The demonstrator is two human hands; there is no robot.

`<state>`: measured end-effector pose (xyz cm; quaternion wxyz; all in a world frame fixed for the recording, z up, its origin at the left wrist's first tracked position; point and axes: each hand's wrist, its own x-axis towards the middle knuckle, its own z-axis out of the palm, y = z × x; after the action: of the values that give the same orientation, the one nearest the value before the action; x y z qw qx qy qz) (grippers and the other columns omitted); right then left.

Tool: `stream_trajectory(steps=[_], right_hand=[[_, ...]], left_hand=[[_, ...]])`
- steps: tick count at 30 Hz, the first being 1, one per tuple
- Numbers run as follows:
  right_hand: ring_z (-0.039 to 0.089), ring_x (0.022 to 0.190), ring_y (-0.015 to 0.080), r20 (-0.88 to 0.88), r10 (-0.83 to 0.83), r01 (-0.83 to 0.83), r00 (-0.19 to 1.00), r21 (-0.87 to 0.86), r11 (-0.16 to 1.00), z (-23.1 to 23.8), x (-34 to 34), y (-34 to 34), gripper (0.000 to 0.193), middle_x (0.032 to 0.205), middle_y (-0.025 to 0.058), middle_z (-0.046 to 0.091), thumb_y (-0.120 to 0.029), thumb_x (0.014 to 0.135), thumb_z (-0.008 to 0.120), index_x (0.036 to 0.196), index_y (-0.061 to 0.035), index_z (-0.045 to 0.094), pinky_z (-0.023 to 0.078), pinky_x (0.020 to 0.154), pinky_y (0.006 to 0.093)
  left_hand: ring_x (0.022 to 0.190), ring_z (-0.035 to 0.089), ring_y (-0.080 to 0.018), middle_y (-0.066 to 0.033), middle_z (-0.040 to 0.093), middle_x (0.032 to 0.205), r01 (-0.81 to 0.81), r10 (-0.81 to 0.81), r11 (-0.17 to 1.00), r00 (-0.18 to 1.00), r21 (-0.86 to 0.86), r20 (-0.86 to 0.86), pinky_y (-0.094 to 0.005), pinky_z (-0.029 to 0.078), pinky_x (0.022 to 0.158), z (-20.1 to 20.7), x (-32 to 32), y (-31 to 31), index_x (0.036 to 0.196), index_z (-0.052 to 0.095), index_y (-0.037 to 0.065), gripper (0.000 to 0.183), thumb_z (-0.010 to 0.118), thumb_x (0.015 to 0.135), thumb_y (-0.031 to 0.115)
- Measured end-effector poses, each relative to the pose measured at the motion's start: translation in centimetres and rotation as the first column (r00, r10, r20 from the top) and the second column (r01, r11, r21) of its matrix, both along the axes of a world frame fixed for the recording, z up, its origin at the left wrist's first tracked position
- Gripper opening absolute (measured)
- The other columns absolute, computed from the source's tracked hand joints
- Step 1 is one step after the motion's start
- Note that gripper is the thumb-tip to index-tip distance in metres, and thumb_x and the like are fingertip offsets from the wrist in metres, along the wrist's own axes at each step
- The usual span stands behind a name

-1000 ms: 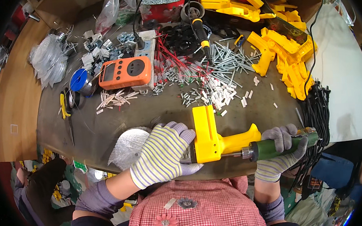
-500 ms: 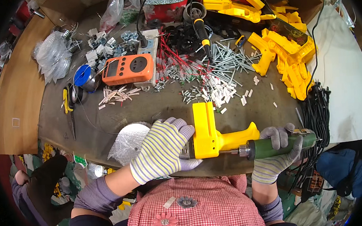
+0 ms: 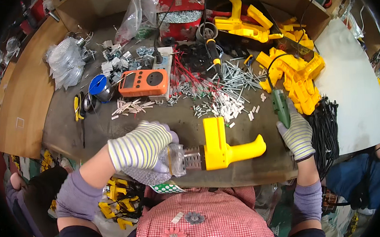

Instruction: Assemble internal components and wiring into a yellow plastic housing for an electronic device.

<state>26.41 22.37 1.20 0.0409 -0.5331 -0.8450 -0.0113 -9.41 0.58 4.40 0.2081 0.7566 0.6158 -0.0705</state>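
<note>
Head view: yellow pistol-shaped tool (image 3: 218, 151), at front edge of table (image 3: 95, 136); left hand (image 3: 142, 146) grasps its plastic-wrapped end (image 3: 175, 160) (slotted metal (image 3: 194, 158) shows between); right hand (image 3: 298, 135) grips green power driver (image 3: 280, 105) near yellow shells (image 3: 299, 78); black cables (image 3: 326, 131) lie rightward.

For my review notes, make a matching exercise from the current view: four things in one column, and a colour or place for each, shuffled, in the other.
Things:
1. Power tool
2. Meter
3. Spool
4. Vented metal barrel

Colours and places:
A. Blue-ended
B. Between the left hand and the yellow housing
C. In the right hand
D. Orange

Right pairs: 1-C, 2-D, 3-A, 4-B
</note>
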Motion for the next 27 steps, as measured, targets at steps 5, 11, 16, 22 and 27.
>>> stream_trajectory(steps=[5,11,16,22,27], right_hand=[[0.067,0.090,0.0320,-0.016,0.280,-0.258,0.960,0.336,0.906,0.5,-3.1,0.7,0.045,0.095,0.0143,0.068,-0.023,0.082,0.073,0.124,-0.0116,0.061,0.055,0.077,0.0436],[0.065,0.094,0.0268,0.108,0.736,-0.721,0.668,0.338,0.605,-0.4,-15.1,4.4,0.019,0.097,0.0091,0.067,-0.012,0.083,0.064,0.101,-0.0086,0.069,0.054,0.079,0.0378],[0.070,0.081,0.0277,0.370,0.658,-0.744,0.656,0.171,0.646,-1.7,-19.6,5.1,0.023,0.085,0.0102,0.070,-0.009,0.085,0.058,0.105,-0.0054,0.070,0.056,0.067,0.0397],[0.070,0.075,0.0281,0.232,0.772,-0.800,0.592,0.283,0.528,-1.4,-19.2,5.7,0.016,0.080,0.0126,0.069,-0.011,0.082,0.061,0.093,-0.0021,0.070,0.054,0.062,0.0419],[0.068,0.073,0.0276,0.235,0.756,-0.784,0.612,0.304,0.541,-2.2,-19.1,6.2,0.012,0.078,0.0099,0.067,-0.011,0.081,0.061,0.088,-0.0048,0.069,0.053,0.061,0.0412]], left_hand=[[0.093,0.066,-0.0335,-0.0146,0.065,0.101,-0.073,0.074,0.997,0.948,-0.014,0.309,-0.0438,0.052,0.083,3.5,0.8,-2.7,0.115,0.064,0.008,0.047,0.077,0.073,0.026],[0.080,0.066,-0.0323,-0.0104,0.066,0.088,0.030,0.086,0.866,0.974,0.499,-0.208,-0.0476,0.052,0.069,0.3,4.8,-4.6,0.099,0.069,0.010,0.020,0.063,0.083,0.021],[0.063,0.064,-0.0215,-0.0043,0.065,0.080,0.048,0.039,0.807,0.990,0.589,-0.134,-0.0375,0.047,0.053,-4.3,5.1,-7.0,0.092,0.067,0.011,0.022,0.064,0.081,0.029],[0.072,0.064,-0.0274,-0.0050,0.066,0.081,-0.127,0.098,0.751,0.992,0.649,0.081,-0.0427,0.049,0.065,-1.8,2.3,-1.4,0.083,0.067,0.011,0.021,0.079,0.073,0.025],[0.089,0.065,-0.0313,-0.0100,0.066,0.092,-0.194,0.178,0.614,0.978,0.765,0.105,-0.0438,0.051,0.080,-3.5,-1.4,12.0,0.093,0.070,0.009,0.016,0.070,0.083,0.022]])
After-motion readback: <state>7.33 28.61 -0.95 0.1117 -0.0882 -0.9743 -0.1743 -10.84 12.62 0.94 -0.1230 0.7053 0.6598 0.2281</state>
